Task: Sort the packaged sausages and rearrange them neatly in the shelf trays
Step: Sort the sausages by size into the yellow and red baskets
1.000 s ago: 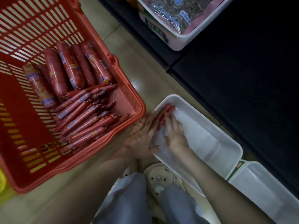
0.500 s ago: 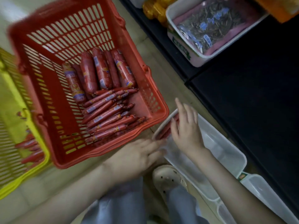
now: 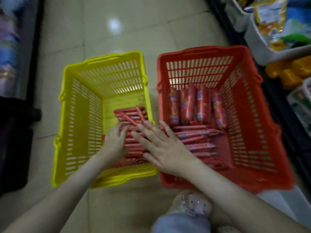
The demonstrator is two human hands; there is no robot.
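A yellow basket (image 3: 80, 125) stands on the floor at the left with thin red packaged sausages (image 3: 129, 115) piled in its near right part. Beside it on the right, a red basket (image 3: 252, 132) holds several thick red sausages (image 3: 188, 105) at the back and thin ones (image 3: 195, 138) in front. My left hand (image 3: 115, 143) reaches down into the yellow basket, fingers bent over the thin sausages. My right hand (image 3: 161, 145) hovers with spread, straight fingers over the rims where the two baskets meet, holding nothing. The frame is blurred.
Pale floor tiles (image 3: 117, 31) stretch ahead. Shelf trays (image 3: 262, 47) with colourful packets line the right side; a white tray corner (image 3: 279, 200) shows behind the red basket at the lower right. A dark shelf base (image 3: 15, 140) runs along the left. My shoe (image 3: 191, 206) is below.
Both hands left the white tray and moved left to the yellow basket. The view swung left, bringing the yellow basket fully into sight and the white tray nearly out.
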